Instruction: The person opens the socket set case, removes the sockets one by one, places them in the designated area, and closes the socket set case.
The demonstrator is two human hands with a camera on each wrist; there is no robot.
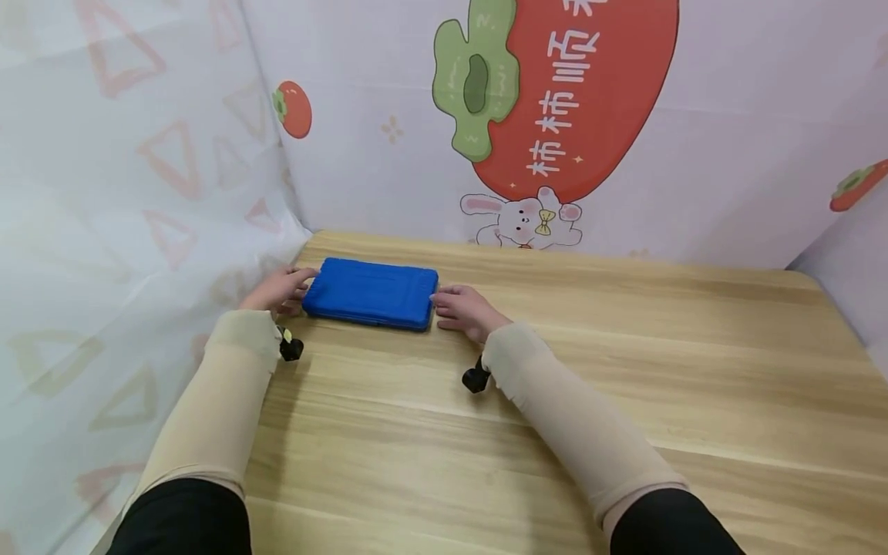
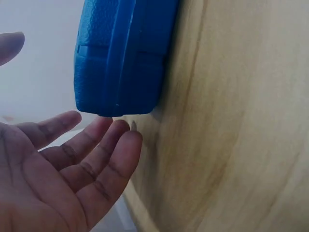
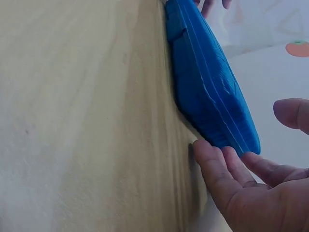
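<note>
Even pressure suits 2 ends of the blue case (image 1: 371,293)

The right hand (image 1: 469,310), fingers loosely extended, thumb apart, touches its right end; the left hand (image 1: 277,291), similarly relaxed, seems to touch the left. Level, opposed fingertips best keep it square, flat on the table (image 1: 388,432) before the printed backdrop (image 1: 388,177)

The case (image 1: 371,293) lies on the worktop (image 1: 388,432) between the left hand (image 1: 280,289) and the right hand (image 1: 468,310), one end close to each. Beyond both hands rises a backdrop (image 1: 368,177) (a side sheet (image 1: 125,231) hangs along the left hand's outer side).
</note>
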